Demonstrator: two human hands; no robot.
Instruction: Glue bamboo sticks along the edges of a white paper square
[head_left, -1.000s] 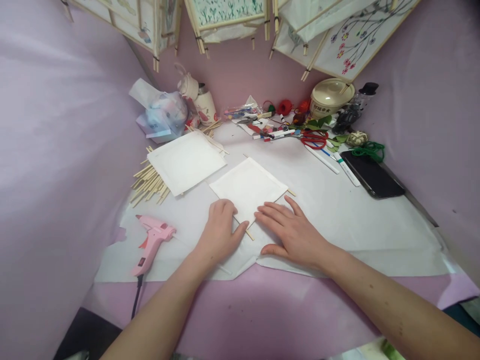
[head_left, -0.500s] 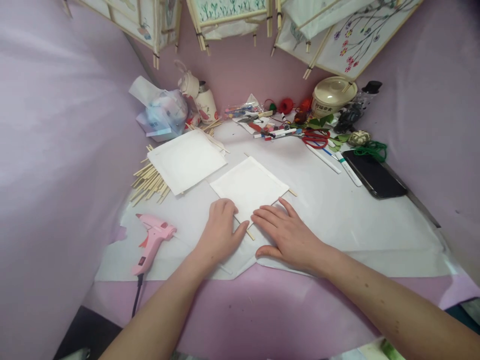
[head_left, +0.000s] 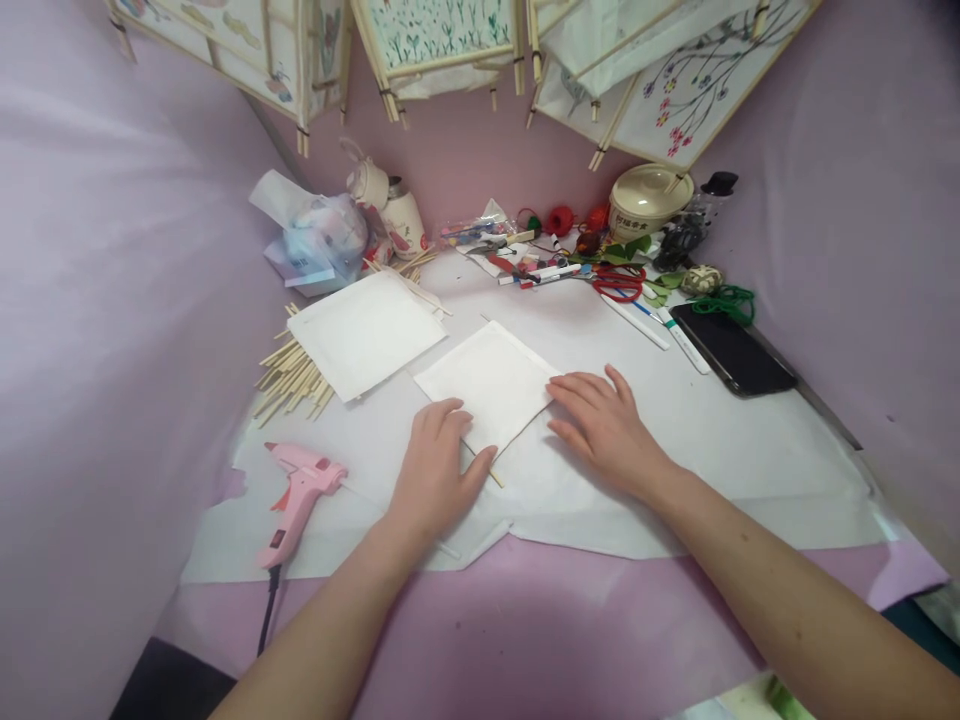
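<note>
A square white paper-covered panel with thin wooden sticks poking out at its corners lies flat on a white sheet. My left hand rests flat over the panel's lower left edge, close to a protruding stick end. My right hand lies on the sheet with its fingertips at the panel's right corner, hiding that corner. Neither hand grips anything. A second white panel lies to the upper left, and a pink hot glue gun sits left of my left hand.
A heap of loose wooden sticks lies left of the second panel. Along the back are red scissors, pens, leaves, a cream lidded pot and a black phone. Painted paper panels hang above, and lilac cloth lines the left side.
My right hand has slid up and to the right, from the panel's lower edge to its right corner. My left hand stays on the panel, and the view has shifted slightly.
</note>
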